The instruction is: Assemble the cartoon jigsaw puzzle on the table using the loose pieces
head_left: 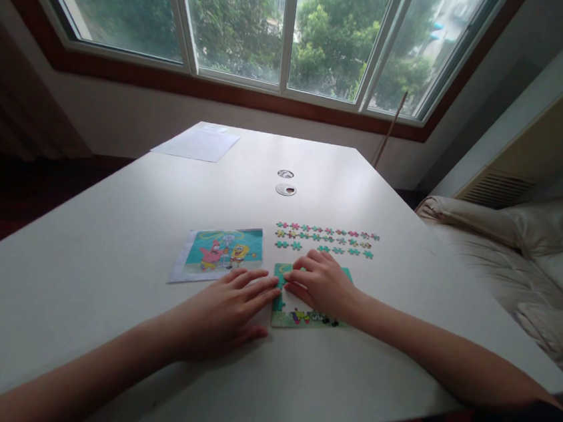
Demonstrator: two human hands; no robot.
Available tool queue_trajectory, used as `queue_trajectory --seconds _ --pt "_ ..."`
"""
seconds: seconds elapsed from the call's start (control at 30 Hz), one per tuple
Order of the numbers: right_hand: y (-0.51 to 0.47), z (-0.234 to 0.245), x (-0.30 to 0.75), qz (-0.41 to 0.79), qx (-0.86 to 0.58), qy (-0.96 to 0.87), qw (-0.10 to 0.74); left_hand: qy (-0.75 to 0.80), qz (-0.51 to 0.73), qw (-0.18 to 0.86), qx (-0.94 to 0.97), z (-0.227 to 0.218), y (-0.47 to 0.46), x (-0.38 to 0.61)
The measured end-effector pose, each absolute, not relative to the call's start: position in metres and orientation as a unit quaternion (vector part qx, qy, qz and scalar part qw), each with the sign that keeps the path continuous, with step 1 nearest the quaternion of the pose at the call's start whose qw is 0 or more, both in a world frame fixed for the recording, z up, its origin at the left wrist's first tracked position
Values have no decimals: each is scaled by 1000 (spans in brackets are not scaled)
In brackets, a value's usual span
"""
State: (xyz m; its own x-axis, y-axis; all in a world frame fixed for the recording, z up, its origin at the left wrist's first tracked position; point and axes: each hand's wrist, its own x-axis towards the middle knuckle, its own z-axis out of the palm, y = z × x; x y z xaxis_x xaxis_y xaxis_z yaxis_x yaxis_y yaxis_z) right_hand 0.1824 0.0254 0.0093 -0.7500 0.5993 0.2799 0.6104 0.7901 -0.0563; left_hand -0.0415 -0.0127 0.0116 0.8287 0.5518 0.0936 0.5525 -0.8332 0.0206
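Note:
A partly built jigsaw puzzle point(300, 317) lies on the white table point(104, 266) in front of me. My left hand point(225, 312) rests flat beside its left edge, fingers stretched out and touching that edge. My right hand point(319, 281) lies on top of the puzzle, fingers curled and pressing down at its upper left part; whether a piece is under them is hidden. A cartoon reference picture point(219, 253) sits to the left of the puzzle. Loose puzzle pieces point(326, 240) are laid out in three rows just beyond my right hand.
A sheet of paper point(197, 143) lies at the far left of the table. Two round cable holes point(286, 181) sit mid-table. A bed with a pale cover point(517, 263) stands to the right, and a wide window point(280, 29) is behind the table.

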Motion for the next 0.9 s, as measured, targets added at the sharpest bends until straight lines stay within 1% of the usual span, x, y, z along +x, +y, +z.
queue_trajectory --seconds 0.1,0.2,0.4,0.47,0.53,0.67,0.77,0.9 --pt "20 15 180 -66 -295 -949 93 -289 -51 4 -956 10 -13 -41" --pt "20 19 180 -54 -294 -952 67 -291 -52 8 -955 9 -12 -41" --pt "36 30 212 88 -292 -949 80 -295 -41 10 -955 13 -13 -41" --pt "41 35 232 122 -314 -938 84 -297 -40 10 -954 15 -13 -41" --pt "44 40 253 160 -349 -921 62 -296 -41 9 -954 15 -13 -41" --pt "45 44 291 238 -436 -868 -16 -295 -48 13 -954 12 -13 -42" --pt "44 43 305 273 -485 -830 -35 -297 -51 11 -953 11 -12 -42" --pt "38 43 307 290 -496 -817 -47 -293 -50 0 -955 13 -11 -42"
